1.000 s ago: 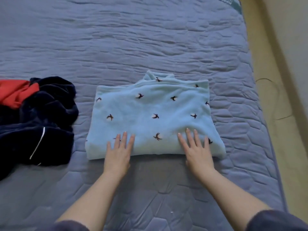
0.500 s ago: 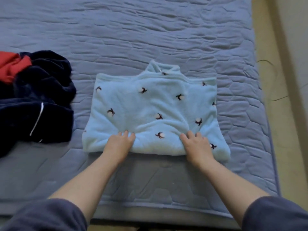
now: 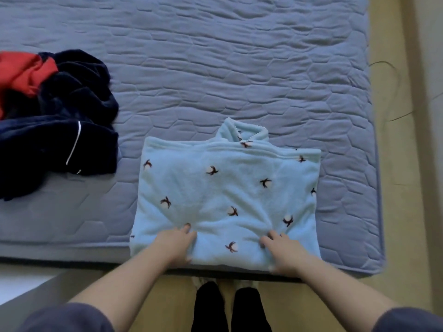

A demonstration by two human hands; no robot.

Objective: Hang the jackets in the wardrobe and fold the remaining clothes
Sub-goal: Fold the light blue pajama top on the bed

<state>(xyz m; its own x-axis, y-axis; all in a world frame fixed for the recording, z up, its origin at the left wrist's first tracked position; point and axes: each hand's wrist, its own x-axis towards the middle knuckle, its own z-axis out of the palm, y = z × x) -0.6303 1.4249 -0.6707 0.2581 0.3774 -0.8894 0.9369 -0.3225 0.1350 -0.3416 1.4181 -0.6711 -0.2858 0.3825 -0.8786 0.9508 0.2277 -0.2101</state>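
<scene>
Left grip and right grip each pinched the near edge of the folded blue top. It lay on the bed at the lower middle of the frame, its collar pointing up the frame, away from both grips.

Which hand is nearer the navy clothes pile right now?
Left. The left hand grips the blue top, right of the navy pile; the right hand grips it farther right.
</scene>
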